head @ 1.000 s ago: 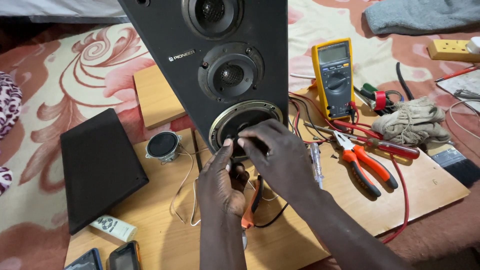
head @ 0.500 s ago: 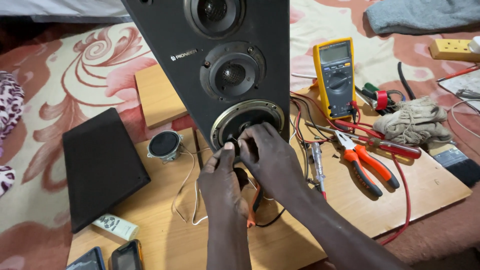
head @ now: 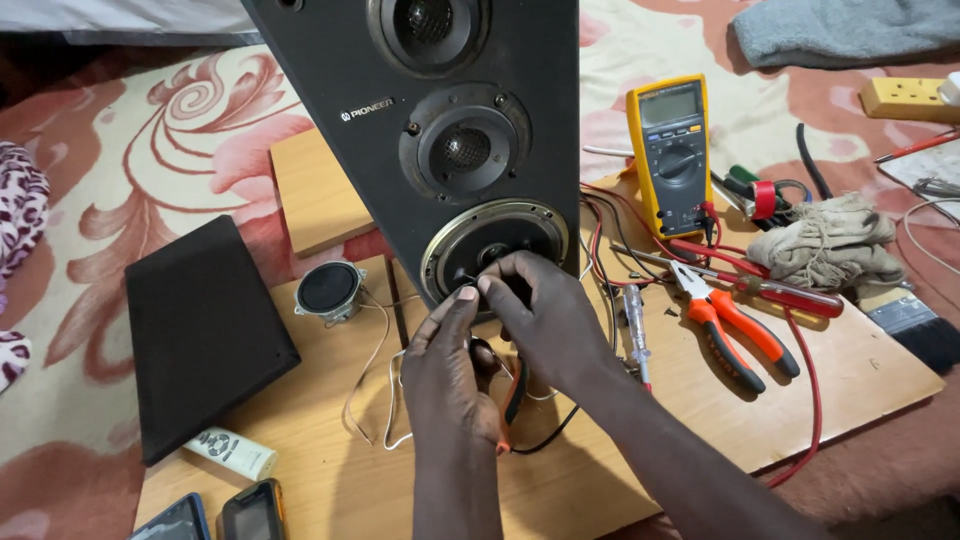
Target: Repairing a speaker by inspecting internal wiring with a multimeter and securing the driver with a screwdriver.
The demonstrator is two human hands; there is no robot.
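Observation:
A tall black speaker cabinet (head: 400, 90) stands on a wooden board (head: 860, 370), with three round drivers down its front. My left hand (head: 450, 370) and my right hand (head: 545, 315) meet at the lowest driver (head: 495, 240), fingertips pinched together at its metal rim. What the fingers pinch is too small to see. Thin white and black wires (head: 395, 400) run out from under my hands across the board. Something orange and black (head: 512, 395) lies beneath my right wrist.
A small loose speaker (head: 328, 290) and a black grille panel (head: 205, 335) lie to the left. On the right sit a yellow multimeter (head: 670, 150) with red leads, a tester screwdriver (head: 637, 320), orange pliers (head: 735, 330), a rag (head: 835, 245) and a paintbrush (head: 910, 325).
Both hands have stayed at the lowest driver, their fingertips shifting slightly upward on its rim. The view has drifted a little; nothing else has moved.

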